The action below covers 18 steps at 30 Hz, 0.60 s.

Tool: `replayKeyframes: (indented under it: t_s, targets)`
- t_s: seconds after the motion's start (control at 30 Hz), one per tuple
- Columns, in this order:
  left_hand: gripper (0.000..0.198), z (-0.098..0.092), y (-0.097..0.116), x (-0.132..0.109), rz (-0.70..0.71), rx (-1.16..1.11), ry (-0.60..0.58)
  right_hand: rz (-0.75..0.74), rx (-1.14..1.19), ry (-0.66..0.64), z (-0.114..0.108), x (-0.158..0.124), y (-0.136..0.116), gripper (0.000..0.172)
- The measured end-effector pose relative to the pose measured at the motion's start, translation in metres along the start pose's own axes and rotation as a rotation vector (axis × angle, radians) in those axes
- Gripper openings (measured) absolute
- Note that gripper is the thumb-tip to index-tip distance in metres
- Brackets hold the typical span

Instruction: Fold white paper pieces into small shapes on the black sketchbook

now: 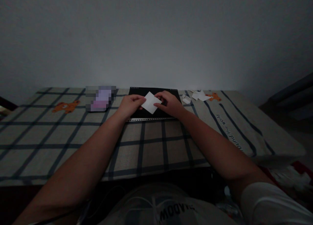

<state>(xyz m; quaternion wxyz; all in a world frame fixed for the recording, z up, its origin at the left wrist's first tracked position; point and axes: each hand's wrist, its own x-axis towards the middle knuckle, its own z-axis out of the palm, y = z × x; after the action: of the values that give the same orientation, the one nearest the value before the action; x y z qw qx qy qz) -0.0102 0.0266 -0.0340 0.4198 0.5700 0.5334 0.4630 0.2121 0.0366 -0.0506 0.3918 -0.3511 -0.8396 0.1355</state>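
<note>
A small white square of paper [151, 103] is held up with one corner toward me, above a black sheet or board [149, 115] with a row of white marks along its near edge. My left hand [131, 105] pinches the paper's left corner between thumb and fingers. On the other side, my right hand [169, 103] has its index finger and thumb at the paper's right edges, the other fingers curled behind. A faint crease seems to cross the paper. The undersides of both hands are hidden.
A checked cloth [80, 153] covers the table, which meets a plain wall [156, 39]. Left of the board lies a pixelated, phone-like object [100, 99]. To the right are several white paper pieces [201, 95] and a small folded white piece [186, 99].
</note>
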Motion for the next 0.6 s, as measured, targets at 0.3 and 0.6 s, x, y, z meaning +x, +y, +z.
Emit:
replayKeyframes:
  t_s: [0.3,0.6]
  targets:
    - [0.022,0.0016,-0.0037,0.0006,-0.027,-0.077,-0.041,-0.028,-0.212,-0.155,0.0022,-0.0047,0.0006,0.052]
    - [0.026,0.0039,-0.0022,-0.0039,0.008,0.068,-0.094,-0.101,-0.207,-0.015,0.0016,-0.0014,0.0019,0.024]
